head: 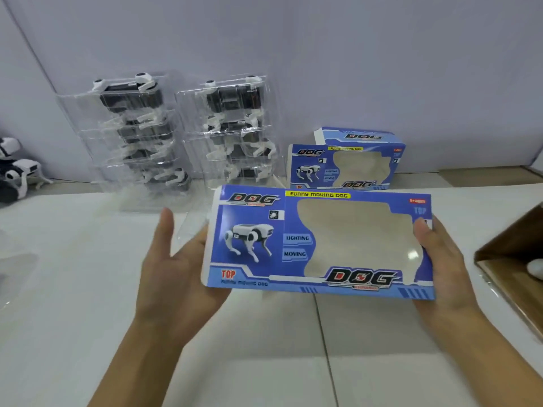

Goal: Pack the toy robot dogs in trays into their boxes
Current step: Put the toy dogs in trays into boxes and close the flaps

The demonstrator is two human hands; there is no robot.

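I count two blue boxes (pixel 320 239), two stacks of clear trays (pixel 138 133) holding toy robot dogs, four trays in each as far as I can tell, two loose toy dogs (pixel 17 168) at far left, one brown carton (pixel 511 259), two hands (pixel 173 268).

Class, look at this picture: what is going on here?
A person is packing toy robot dogs. The left hand and right hand hold a blue window box by its ends above the white table; its window shows nothing inside. Two stacks of clear trays with dogs wait by the wall, beside a second blue box.
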